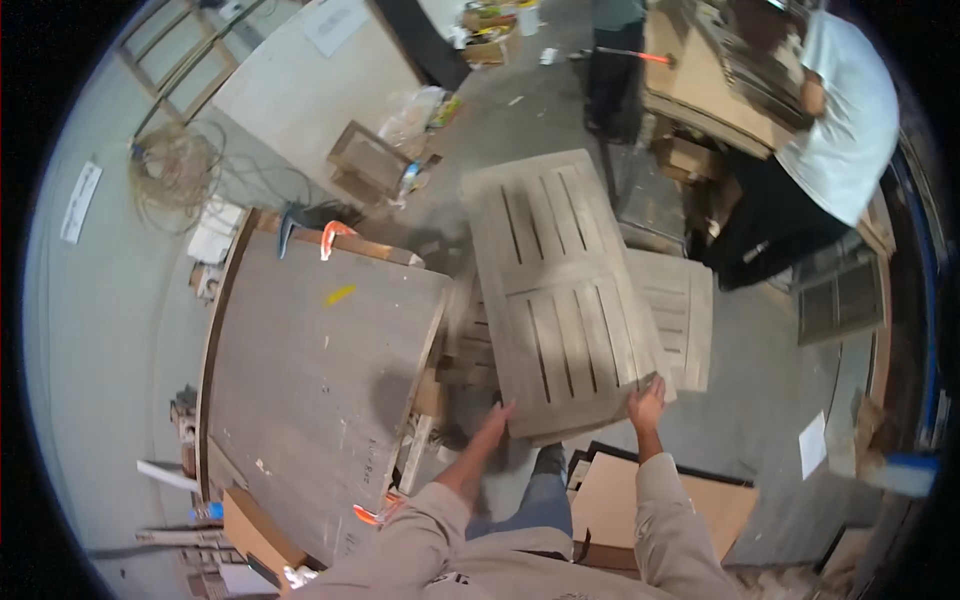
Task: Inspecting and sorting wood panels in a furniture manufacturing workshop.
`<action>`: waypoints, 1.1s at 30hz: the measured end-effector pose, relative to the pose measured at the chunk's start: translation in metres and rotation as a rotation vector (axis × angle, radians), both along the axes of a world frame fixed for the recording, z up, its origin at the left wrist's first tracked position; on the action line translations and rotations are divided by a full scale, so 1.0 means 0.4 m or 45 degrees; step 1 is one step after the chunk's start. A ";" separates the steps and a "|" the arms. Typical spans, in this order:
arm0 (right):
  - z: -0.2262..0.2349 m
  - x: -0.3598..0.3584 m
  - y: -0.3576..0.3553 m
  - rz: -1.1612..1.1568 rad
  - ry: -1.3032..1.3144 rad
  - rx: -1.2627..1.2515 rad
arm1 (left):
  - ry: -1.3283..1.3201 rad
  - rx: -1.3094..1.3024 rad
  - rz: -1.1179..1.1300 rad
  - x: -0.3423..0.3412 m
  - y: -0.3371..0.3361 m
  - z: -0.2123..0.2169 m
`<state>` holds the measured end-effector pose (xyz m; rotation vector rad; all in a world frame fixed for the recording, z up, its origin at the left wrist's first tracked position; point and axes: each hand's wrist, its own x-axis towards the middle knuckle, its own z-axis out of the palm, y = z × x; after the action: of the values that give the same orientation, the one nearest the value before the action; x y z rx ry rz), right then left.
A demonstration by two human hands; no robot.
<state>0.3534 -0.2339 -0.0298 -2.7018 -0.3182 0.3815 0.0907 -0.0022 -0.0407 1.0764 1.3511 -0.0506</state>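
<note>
A large beige slotted panel [562, 290] with two rows of long narrow slots is held tilted in front of me. My left hand [497, 418] grips its near left corner, fingers mostly hidden behind the edge. At the near right corner, my right hand [648, 398] is closed round the edge, thumb on top. Beneath and behind it lie more slotted panels, one showing at the right [680, 310] and part of another at the left [468, 325].
On my left stands a grey-brown worktable [310, 370] with orange-handled clamps [336, 238] at its edge. Brown flat boards [650, 505] are near my legs. A person in a white shirt [845, 110] bends over a cardboard-topped bench [720, 110] at far right; another person [612, 60] stands nearby.
</note>
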 end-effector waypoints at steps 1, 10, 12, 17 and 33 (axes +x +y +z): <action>0.004 0.017 0.006 -0.013 0.057 -0.042 | -0.043 -0.067 0.055 0.029 -0.001 0.003; 0.092 0.240 0.039 0.180 0.713 -0.066 | 0.055 0.217 -0.353 0.074 0.105 0.347; 0.096 0.251 0.058 -0.223 1.047 0.426 | -0.088 0.297 -0.342 0.108 0.110 0.482; 0.063 0.209 0.159 -0.246 1.095 0.834 | -0.146 0.765 -0.474 0.213 0.101 0.743; 0.543 -0.445 0.546 0.399 0.964 1.068 | -0.049 0.833 0.506 -0.724 -0.054 0.744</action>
<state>0.1755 -0.0155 0.1873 -1.5528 -0.5202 1.0395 -0.1989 -0.0239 0.2568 1.3056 1.5662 0.7458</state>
